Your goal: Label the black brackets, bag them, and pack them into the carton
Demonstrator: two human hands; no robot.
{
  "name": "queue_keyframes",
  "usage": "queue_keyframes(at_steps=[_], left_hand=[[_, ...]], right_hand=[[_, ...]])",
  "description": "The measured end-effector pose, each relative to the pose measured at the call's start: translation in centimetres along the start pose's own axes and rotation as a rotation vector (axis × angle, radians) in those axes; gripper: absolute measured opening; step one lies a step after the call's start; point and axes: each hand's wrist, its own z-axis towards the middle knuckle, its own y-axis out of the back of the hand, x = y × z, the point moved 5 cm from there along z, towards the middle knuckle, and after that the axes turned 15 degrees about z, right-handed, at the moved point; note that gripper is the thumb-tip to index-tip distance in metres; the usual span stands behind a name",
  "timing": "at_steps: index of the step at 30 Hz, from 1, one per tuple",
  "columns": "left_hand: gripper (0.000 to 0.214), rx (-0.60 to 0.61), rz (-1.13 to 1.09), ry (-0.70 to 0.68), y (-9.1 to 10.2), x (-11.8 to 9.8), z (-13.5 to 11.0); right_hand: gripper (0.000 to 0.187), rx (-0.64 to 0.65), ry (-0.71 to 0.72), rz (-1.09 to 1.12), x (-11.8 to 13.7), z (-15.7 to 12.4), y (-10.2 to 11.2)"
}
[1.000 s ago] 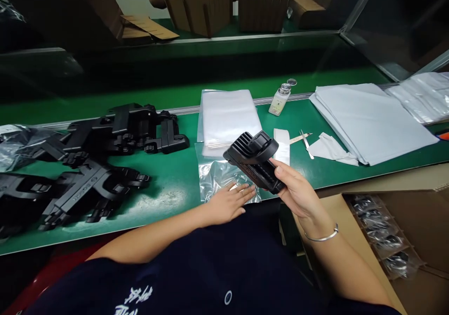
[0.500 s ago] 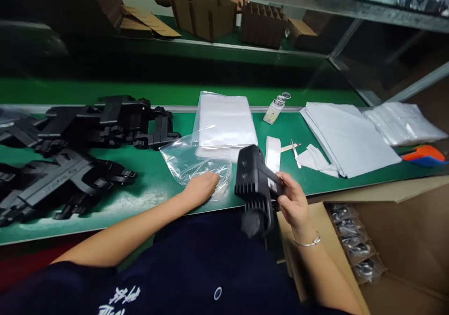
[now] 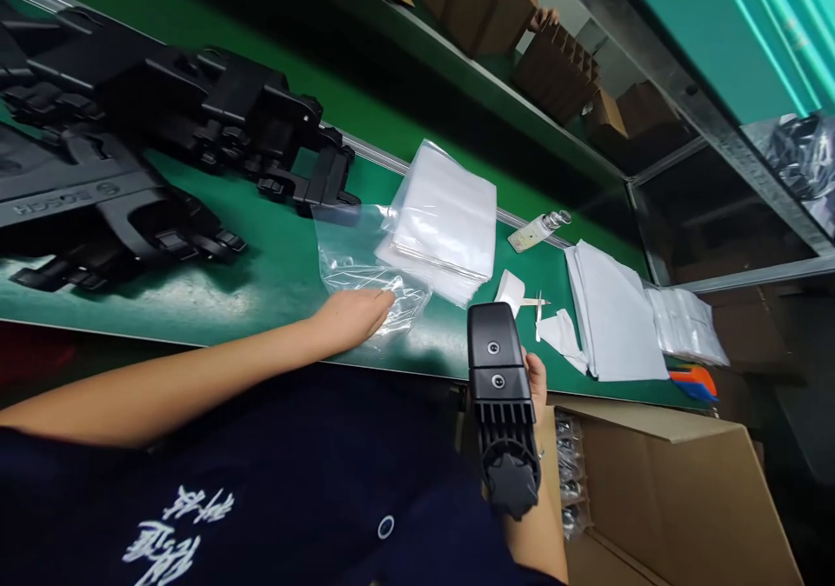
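My left hand is closed on a crumpled clear plastic bag that lies over the bench near its front edge. In my right hand I hold a black plastic part with two screws, a ribbed section and a round knob at its lower end. The part hides most of that hand's fingers. Just beyond the bag sits a stack of clear plastic bags. Several black plastic assemblies, one marked BOSCH, are piled to the left.
A small bottle, a white roll, tweezers and white sheets lie to the right. Below the bench edge stands an open carton with bagged parts. A metal shelf beam crosses overhead. Behind, a person's hand touches cardboard dividers.
My view has tilted and shifted. The black part has turned so its screwed face points at me, now covering more of my right hand. My left hand still grips the bag.
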Motion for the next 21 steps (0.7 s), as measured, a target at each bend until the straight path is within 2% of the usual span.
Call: queue_keyframes(at_steps=[2, 4, 7, 10, 14, 16, 18, 21], left_hand=[[0.019, -0.008, -0.026, 0.017, 0.6, 0.5, -0.2], [0.014, -0.002, -0.002, -0.03, 0.6, 0.4, -0.5], [0.004, 0.015, 0.032, -0.104, -0.3, 0.3, -0.6], [0.016, 0.03, 0.004, -0.039, -0.5, 1.3, 0.0], [0.02, -0.015, -0.173, -0.022, 1.9, 2.2, 0.5], [0.021, -0.053, -0.207, -0.06, 3.4, 2.0, 0.2], [0.022, -0.036, -0.187, -0.12, 4.2, 1.5, -0.4], [0.021, 0.019, -0.179, -0.21, 4.7, 0.2, -0.8]], right_hand=[[0.061, -0.06, 0.014, 0.18, 0.5, 1.0, -0.1], [0.059, 0.01, -0.022, 0.282, 0.7, 2.2, -0.8], [0.051, 0.15, -0.129, 0.292, 0.7, 3.4, -1.8], [0.047, 0.238, -0.187, 0.273, 0.8, 3.9, -2.5], [0.045, 0.325, -0.265, 0.226, 0.9, 4.4, -4.1], [0.044, 0.266, -0.287, 0.181, 0.5, 4.7, -4.5], [0.043, 0.115, -0.257, 0.12, 0.1, 4.9, -4.5], [0.036, -0.097, -0.109, -0.04, 0.8, 5.1, -4.8]])
